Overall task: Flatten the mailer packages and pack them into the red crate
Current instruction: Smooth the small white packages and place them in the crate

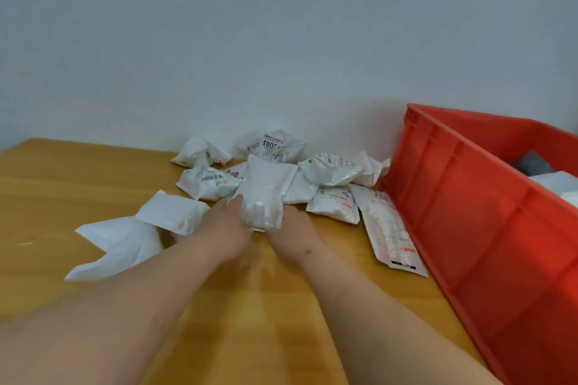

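A white mailer package (266,191) stands tilted up in the middle of the wooden table (250,306). My left hand (226,228) grips its lower left side and my right hand (292,236) grips its lower right side. Behind and beside it lies a heap of several crumpled white mailers (272,147), some with barcode labels. The red crate (488,212) stands at the right, with white and grey items partly visible inside.
A flat mailer with red print (387,228) lies along the crate's left wall. Two plain white mailers (125,241) lie at the left of the heap. A pale wall (281,40) rises right behind the table.
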Demonstrator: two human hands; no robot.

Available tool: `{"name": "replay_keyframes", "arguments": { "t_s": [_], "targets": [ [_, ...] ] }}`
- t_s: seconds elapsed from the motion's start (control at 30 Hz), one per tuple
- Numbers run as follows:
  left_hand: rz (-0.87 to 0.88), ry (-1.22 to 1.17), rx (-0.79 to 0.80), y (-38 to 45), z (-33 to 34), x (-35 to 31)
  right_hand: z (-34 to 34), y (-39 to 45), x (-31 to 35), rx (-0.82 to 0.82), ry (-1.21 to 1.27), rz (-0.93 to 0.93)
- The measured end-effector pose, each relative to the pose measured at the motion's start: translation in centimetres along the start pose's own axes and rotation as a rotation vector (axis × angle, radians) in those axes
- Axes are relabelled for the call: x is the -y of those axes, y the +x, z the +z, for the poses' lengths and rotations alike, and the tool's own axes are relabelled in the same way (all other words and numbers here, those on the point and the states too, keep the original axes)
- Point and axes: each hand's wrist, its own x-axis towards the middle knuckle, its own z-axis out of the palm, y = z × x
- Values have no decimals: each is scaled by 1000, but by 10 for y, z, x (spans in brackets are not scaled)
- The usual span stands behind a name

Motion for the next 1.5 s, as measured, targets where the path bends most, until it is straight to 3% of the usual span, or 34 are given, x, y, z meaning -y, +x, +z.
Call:
{"name": "replay_keyframes", "arguments": {
  "t_s": [0.17,0.33,0.5,0.6,0.73,0.83,0.93,1.07,1.23,1.37,1.5],
  "targets": [
    [-28,-47,60,5,6,1,1,8,8,-81,303,121],
    [16,-86,58,2,11,-1,-14,11,-9,-196,407,183],
    [26,94,91,-12,12,-2,-39,-7,-39,-379,431,243],
    [40,142,87,-18,14,-3,-50,-17,-54,-429,336,302],
    [93,257,111,-25,16,-3,-58,-25,-69,-539,-46,402],
    [106,270,93,-23,18,-3,-54,-30,-65,-644,-198,295],
    [112,233,48,-23,19,-8,-39,-27,-54,-566,-314,95],
    [138,178,44,-21,22,-15,-23,-23,-58,-231,-331,67],
    [127,36,23,-21,24,-17,-26,-32,-65,-252,-314,10],
    [80,-257,41,-29,20,-25,-29,-47,-66,-195,-234,-104],
    [61,-517,127,-49,12,-35,-31,-67,-61,-36,17,-10]
  ]
}}
